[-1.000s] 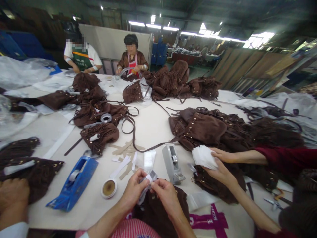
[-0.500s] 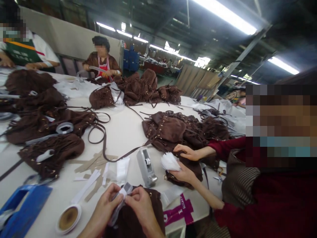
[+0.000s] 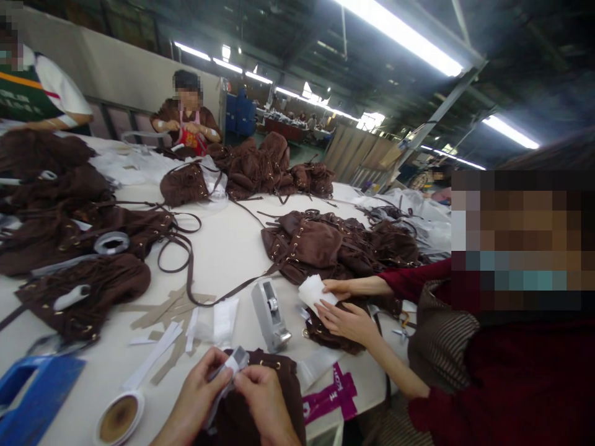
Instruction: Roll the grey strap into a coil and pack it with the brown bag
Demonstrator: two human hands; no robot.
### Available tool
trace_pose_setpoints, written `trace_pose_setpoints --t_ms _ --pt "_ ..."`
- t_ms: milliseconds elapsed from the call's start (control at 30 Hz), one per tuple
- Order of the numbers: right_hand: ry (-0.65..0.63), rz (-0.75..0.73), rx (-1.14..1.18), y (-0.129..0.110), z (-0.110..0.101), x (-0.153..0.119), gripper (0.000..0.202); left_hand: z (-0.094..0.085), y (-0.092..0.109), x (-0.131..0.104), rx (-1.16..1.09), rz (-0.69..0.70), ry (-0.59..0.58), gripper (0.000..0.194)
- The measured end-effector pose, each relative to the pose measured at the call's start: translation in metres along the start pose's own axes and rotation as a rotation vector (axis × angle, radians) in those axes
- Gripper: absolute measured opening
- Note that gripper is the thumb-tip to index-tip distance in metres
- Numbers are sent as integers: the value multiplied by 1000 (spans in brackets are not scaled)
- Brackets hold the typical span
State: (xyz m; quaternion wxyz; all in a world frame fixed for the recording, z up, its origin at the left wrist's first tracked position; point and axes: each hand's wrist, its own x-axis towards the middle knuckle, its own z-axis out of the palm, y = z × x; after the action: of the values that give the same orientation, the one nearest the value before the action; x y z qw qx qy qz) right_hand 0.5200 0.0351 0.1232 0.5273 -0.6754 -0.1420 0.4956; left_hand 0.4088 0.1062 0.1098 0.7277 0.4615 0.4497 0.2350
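My left hand point(image 3: 207, 385) and my right hand point(image 3: 263, 387) are close together at the bottom centre. Between them is a small white and clear plastic-wrapped piece point(image 3: 236, 360), its grey end pointing up. The left fingers pinch it from the left, and the right thumb and fingertips press on its right side. Clear plastic trails down from the left hand. Directly beneath both hands lies a dark brown bag point(image 3: 289, 385) with gold eyelets along its top edge.
A grey tape dispenser point(image 3: 270, 314) stands beyond my hands, beside plastic sleeves point(image 3: 226, 320) and paper strips point(image 3: 166, 341). Left are a tape roll point(image 3: 119, 418) and blue dispenser point(image 3: 44, 393). At right, a person's hands hold a white stack point(image 3: 318, 291). Brown bags point(image 3: 312, 241) lie beyond.
My hands still hold the piece, with the right fingers slightly lower on it. The neighbour's upper hand has moved onto the white stack. The whole view has shifted slightly.
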Motion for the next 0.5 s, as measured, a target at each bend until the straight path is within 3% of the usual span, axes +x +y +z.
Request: trace_pose_setpoints --t_ms 133,367,500 --pt "-48 114 207 2 1 -7 33 3 6 -2 3 5 -32 34" --pt "-99 210 521 10 1 -10 62 9 16 -12 174 223 48 14" --pt "-136 221 580 8 -5 -9 64 11 19 -23 153 206 -24 18"
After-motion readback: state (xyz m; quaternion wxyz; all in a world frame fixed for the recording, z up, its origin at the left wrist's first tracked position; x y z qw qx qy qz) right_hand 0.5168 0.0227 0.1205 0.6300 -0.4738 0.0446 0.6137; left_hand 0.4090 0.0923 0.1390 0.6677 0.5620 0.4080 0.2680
